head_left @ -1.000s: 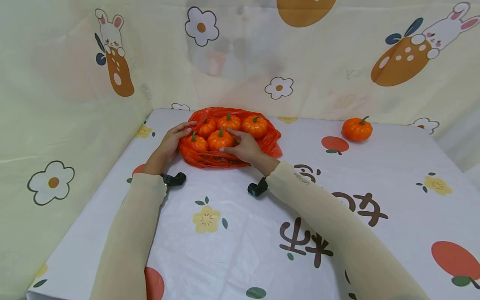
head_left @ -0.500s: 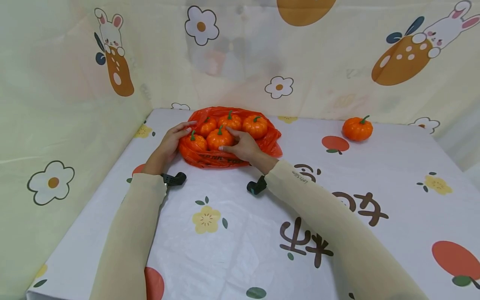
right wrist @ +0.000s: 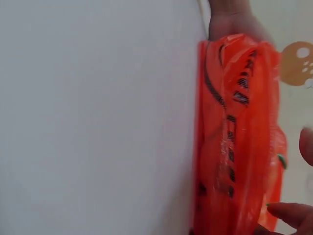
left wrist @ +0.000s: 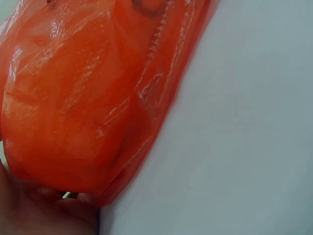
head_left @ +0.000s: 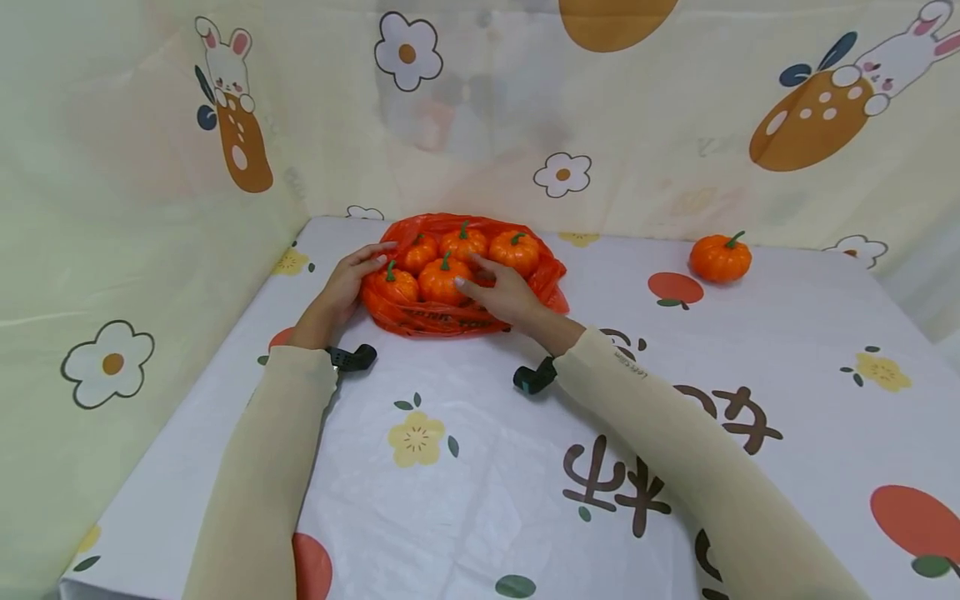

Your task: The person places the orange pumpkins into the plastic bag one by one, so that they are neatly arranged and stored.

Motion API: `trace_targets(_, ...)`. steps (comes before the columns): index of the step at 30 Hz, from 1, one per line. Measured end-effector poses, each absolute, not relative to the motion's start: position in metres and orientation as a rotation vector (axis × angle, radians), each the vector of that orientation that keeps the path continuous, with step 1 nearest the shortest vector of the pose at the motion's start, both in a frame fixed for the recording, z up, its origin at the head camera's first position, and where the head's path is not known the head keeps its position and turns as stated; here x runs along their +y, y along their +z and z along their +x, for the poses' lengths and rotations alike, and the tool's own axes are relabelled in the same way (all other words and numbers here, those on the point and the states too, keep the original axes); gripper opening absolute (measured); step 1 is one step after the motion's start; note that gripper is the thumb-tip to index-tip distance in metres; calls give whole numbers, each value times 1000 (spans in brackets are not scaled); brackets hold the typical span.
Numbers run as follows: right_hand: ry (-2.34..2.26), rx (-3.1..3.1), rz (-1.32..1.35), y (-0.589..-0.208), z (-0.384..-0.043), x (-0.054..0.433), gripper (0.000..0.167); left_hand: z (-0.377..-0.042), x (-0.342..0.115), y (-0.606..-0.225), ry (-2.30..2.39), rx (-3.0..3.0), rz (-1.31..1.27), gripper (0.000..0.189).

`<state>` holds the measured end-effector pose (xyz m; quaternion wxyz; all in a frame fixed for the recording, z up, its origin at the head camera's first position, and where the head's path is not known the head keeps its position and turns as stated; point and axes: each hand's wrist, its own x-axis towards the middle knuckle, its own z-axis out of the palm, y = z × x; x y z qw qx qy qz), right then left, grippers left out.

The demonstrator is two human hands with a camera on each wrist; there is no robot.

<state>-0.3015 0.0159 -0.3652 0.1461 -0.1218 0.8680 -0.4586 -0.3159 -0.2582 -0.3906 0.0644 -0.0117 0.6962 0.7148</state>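
Note:
A red plastic bag [head_left: 420, 321] lies with its mouth open at the back left of the table, dark print on its front. Several small orange pumpkins with green stems sit inside, among them a front-middle pumpkin [head_left: 442, 282]. At the bag's left rim, my left hand [head_left: 347, 279] holds the plastic, fingertips over the edge. My right hand [head_left: 510, 292] is at the bag's right front, thumb and fingers spread just right of the front-middle pumpkin. The left wrist view has the bag's side [left wrist: 73, 107] stretched over a rounded shape. In the right wrist view, spread fingers [right wrist: 291, 214] show beside the bag.
Another orange pumpkin [head_left: 720, 258] stands alone at the back right of the table. A white patterned cloth [head_left: 465, 500] covers the tabletop. Printed curtains [head_left: 480, 108] hang directly behind the bag and along the left side.
My right hand has let go of the front-middle pumpkin and drawn slightly to the right. My left hand stays at the bag's rim. The head view has shifted a little.

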Motion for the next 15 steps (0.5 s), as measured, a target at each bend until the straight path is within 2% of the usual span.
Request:
trace_targets(8,-1509,2563,-407,-355,-291,53,59,-318,-257,-393,2158,2113,-48,38)
trace_targets(15,-1711,2564,-322,-346,-292,82,47,-318,-257,-393,2161,2116,-46,39)
